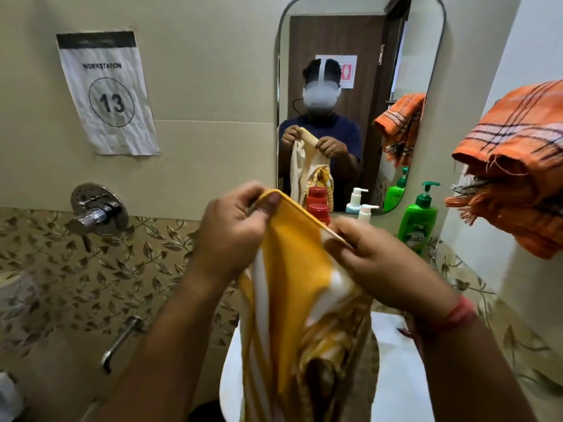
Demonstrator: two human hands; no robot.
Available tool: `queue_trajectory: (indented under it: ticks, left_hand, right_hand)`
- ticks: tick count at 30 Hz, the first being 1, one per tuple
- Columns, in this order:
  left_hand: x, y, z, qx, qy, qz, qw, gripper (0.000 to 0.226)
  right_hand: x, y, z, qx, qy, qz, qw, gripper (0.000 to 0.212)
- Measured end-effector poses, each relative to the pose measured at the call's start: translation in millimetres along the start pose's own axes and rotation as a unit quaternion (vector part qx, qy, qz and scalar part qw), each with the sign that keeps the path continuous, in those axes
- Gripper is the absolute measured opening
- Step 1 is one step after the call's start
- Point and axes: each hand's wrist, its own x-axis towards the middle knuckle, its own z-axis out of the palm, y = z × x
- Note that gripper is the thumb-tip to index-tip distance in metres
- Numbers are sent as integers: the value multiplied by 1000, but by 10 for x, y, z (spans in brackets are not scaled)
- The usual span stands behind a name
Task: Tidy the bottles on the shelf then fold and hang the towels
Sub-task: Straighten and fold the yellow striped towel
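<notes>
Towel fabric, a yellow towel with white stripes (292, 287), hangs in front of the mirror (359, 95) above the white basin (396, 376). Left hand (234, 226) and right hand (384, 263) each pinch its top hem, fingers closed. Behind, along the shelf's back edge, stand a red-capped bottle (318, 208), a white pump bottle (367, 212) and a green pump bottle (419, 220). An orange checked towel (511, 166) hangs at the right.
</notes>
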Motion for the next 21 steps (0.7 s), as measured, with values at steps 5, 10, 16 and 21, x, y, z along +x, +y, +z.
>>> queue_trajectory:
  ticks: [5, 10, 16, 21]
  left_hand:
    - [42, -255, -247, 31, 156, -69, 985, 16]
    - [-46, 25, 59, 41, -192, 13, 980, 70]
    - [-53, -42, 91, 54, -290, -17, 955, 18]
    - [-81, 73, 66, -106, -92, -31, 990, 24]
  right_hand:
    - [-179, 288, -22, -113, 74, 106, 985, 26]
    - [-13, -133, 119, 70, 58, 15, 996, 25]
    - [2, -33, 168, 11, 122, -8, 992, 15]
    - [-3, 118, 197, -110, 88, -3, 990, 18]
